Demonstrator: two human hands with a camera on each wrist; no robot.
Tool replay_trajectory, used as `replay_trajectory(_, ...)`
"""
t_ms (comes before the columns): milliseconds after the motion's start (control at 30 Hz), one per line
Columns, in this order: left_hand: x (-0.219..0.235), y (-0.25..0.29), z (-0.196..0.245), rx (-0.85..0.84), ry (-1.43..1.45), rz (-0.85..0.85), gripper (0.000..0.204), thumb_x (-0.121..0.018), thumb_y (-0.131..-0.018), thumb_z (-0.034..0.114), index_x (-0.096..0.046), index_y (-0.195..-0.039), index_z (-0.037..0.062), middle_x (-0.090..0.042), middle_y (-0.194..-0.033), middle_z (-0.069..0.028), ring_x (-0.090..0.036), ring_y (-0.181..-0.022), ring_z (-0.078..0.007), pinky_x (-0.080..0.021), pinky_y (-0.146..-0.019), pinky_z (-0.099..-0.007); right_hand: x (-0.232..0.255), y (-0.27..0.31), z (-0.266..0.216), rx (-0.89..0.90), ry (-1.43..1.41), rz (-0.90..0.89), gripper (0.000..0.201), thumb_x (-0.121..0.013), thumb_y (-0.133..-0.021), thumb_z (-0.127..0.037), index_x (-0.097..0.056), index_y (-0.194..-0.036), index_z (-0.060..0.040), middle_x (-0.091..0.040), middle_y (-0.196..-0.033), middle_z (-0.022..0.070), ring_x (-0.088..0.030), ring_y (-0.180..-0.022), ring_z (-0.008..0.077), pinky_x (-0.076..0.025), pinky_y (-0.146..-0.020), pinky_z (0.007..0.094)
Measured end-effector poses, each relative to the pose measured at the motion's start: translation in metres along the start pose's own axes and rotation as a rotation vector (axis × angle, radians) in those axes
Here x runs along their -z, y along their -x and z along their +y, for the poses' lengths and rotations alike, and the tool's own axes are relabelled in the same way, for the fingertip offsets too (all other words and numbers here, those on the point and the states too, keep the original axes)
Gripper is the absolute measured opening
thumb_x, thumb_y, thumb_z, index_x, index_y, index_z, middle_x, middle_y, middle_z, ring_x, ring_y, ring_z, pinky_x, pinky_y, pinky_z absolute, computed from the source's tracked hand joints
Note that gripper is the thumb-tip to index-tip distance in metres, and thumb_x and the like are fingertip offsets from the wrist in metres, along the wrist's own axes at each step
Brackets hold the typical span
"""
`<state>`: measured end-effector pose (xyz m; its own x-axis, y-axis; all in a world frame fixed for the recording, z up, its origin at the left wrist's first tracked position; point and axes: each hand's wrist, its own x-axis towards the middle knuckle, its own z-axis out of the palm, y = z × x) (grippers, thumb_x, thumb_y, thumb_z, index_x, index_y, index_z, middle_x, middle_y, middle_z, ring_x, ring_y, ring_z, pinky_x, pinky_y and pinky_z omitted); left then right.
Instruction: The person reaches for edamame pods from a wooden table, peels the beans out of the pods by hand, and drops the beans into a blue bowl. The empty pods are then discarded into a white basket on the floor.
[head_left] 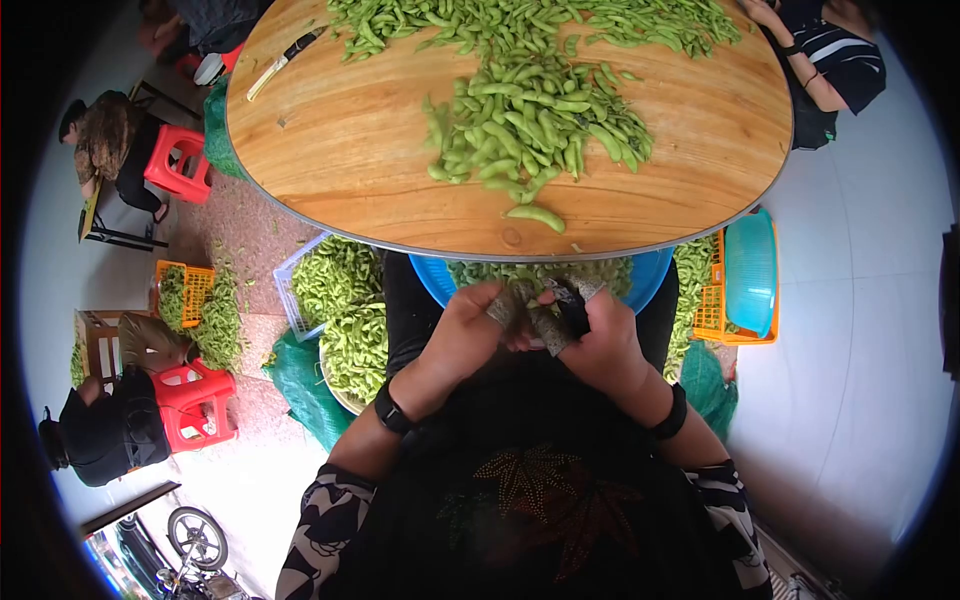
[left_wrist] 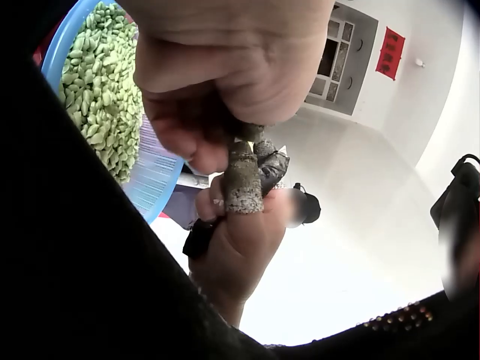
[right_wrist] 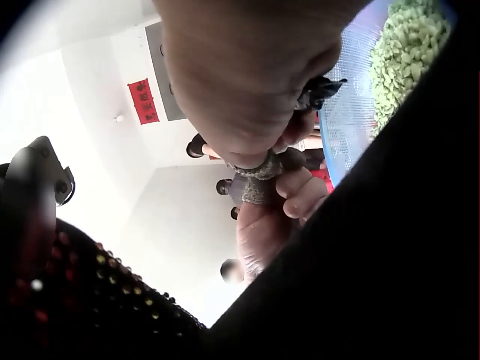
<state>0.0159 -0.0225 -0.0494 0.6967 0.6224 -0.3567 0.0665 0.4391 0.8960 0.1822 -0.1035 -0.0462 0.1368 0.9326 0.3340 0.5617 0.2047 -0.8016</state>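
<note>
In the head view the left hand (head_left: 462, 332) and right hand (head_left: 608, 348) meet in front of the torso, at the near side of a blue basin (head_left: 657, 282). Grey wrapping covers both thumbs, and dark material wraps a right finger. Both hands have bent fingers with the tips close together; whatever lies between them is hidden. The left wrist view shows the left hand (left_wrist: 232, 64) over the wrapped right thumb (left_wrist: 244, 180). In the right wrist view the right hand (right_wrist: 247, 90) touches the left hand (right_wrist: 264, 225). Shelled green beans (left_wrist: 101, 90) lie in the basin.
A wooden table (head_left: 340, 150) bears green pods (head_left: 520, 120) and a knife (head_left: 285, 62). Crates and baskets of pods stand on both sides, with a teal basket (head_left: 750, 272) at right. Red stools (head_left: 180, 165) and seated people are at left; another person is at upper right.
</note>
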Motion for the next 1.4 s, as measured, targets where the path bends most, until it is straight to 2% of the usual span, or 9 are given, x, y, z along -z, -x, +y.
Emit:
replay_trajectory(433,-0.003,-0.002,-0.014,-0.377,-0.589,0.142,0.011,-0.058,-0.089,0.004,-0.062,-0.081,-0.0024,-0.066,-0.074,-0.0104,-0.065,-0.066,-0.0165,-0.052,-0.061,-0.0309,-0.004,0.0,0.006,-0.213,0.188,-0.052,0.029,-0.067,-0.066,-0.007,-0.049,-0.085,0.0021,-0.058,-0.083,0.023,-0.058,-0.076,0.0422,-0.049,-0.063,0.0467)
replay_trajectory(600,0.001,0.003,-0.01,-0.383,-0.486,0.191,0.008,-0.059,-0.089,0.005,-0.065,-0.089,-0.0015,-0.066,-0.074,-0.01,-0.066,-0.068,-0.0168,-0.052,-0.061,-0.0302,0.002,-0.002,0.006,-0.248,0.343,-0.089,0.025,-0.065,-0.065,-0.005,-0.05,-0.083,0.0026,-0.058,-0.088,0.0234,-0.058,-0.08,0.0416,-0.049,-0.065,0.0477)
replay_trajectory(733,0.029,0.035,0.006,-0.279,-0.267,0.467,0.011,-0.062,-0.09,0.007,-0.067,-0.095,-0.0012,-0.066,-0.073,-0.0088,-0.066,-0.069,-0.0135,-0.051,-0.058,-0.0286,0.02,-0.017,-0.009,0.041,0.346,0.018,0.025,-0.066,-0.067,-0.005,-0.056,-0.089,0.001,-0.06,-0.095,0.019,-0.061,-0.077,0.0379,-0.051,-0.063,0.044)
replay_trajectory(867,0.098,0.076,-0.016,-0.146,-0.902,0.824,0.017,-0.07,-0.084,0.012,-0.066,-0.096,0.0003,-0.067,-0.079,-0.0155,-0.067,-0.067,-0.0222,-0.052,-0.059,-0.0327,0.02,-0.048,-0.007,0.112,0.46,0.12,0.028,-0.069,-0.07,-0.007,-0.06,-0.095,-0.0015,-0.061,-0.095,0.0166,-0.062,-0.072,0.0346,-0.052,-0.059,0.0414)
replay_trajectory(1000,0.141,0.116,-0.046,0.207,-1.493,0.843,0.049,-0.07,-0.072,0.011,-0.052,-0.117,0.0,-0.062,-0.097,-0.0214,-0.06,-0.094,-0.0383,-0.05,-0.079,-0.045,0.011,-0.067,0.003,0.066,0.544,0.01,0.031,-0.071,-0.071,-0.008,-0.06,-0.1,-0.0034,-0.061,-0.089,0.0162,-0.062,-0.07,0.0341,-0.051,-0.059,0.0425)
replay_trajectory(1067,0.133,0.121,-0.036,0.108,-1.542,0.805,0.042,-0.07,-0.075,0.011,-0.055,-0.114,-0.0008,-0.063,-0.095,-0.0208,-0.061,-0.092,-0.0378,-0.05,-0.078,-0.0449,0.011,-0.066,0.003,0.022,0.488,0.008,0.029,-0.071,-0.072,-0.008,-0.06,-0.098,-0.0041,-0.061,-0.088,0.0156,-0.062,-0.073,0.0343,-0.051,-0.061,0.0431)
replay_trajectory(1167,0.088,0.085,0.002,-0.255,-1.046,0.655,0.023,-0.065,-0.084,0.007,-0.062,-0.105,-0.003,-0.064,-0.093,-0.0203,-0.065,-0.079,-0.0346,-0.052,-0.069,-0.0389,0.023,-0.062,-0.007,0.002,0.129,-0.084,0.036,-0.071,-0.07,-0.007,-0.062,-0.104,-0.0047,-0.062,-0.091,0.0156,-0.062,-0.078,0.0361,-0.05,-0.067,0.0432)
replay_trajectory(1267,0.031,0.049,0.036,-0.296,-0.409,0.234,0.02,-0.052,-0.091,0.004,-0.059,-0.109,-0.0025,-0.065,-0.082,-0.0089,-0.063,-0.071,-0.0143,-0.05,-0.062,-0.0269,0.033,-0.053,-0.022,0.082,0.117,-0.239,0.039,-0.072,-0.069,-0.007,-0.063,-0.107,-0.0055,-0.062,-0.093,0.0156,-0.062,-0.079,0.036,-0.051,-0.069,0.0424)
replay_trajectory(1400,0.012,0.02,0.043,0.194,0.252,-0.195,0.024,-0.046,-0.089,0.004,-0.059,-0.109,0.0026,-0.062,-0.078,-0.003,-0.054,-0.062,-0.0093,-0.04,-0.054,-0.0206,0.036,-0.041,-0.018,0.177,0.207,-0.183,0.04,-0.07,-0.069,-0.005,-0.06,-0.109,-0.0015,-0.062,-0.097,0.0168,-0.063,-0.084,0.0368,-0.053,-0.072,0.0396)
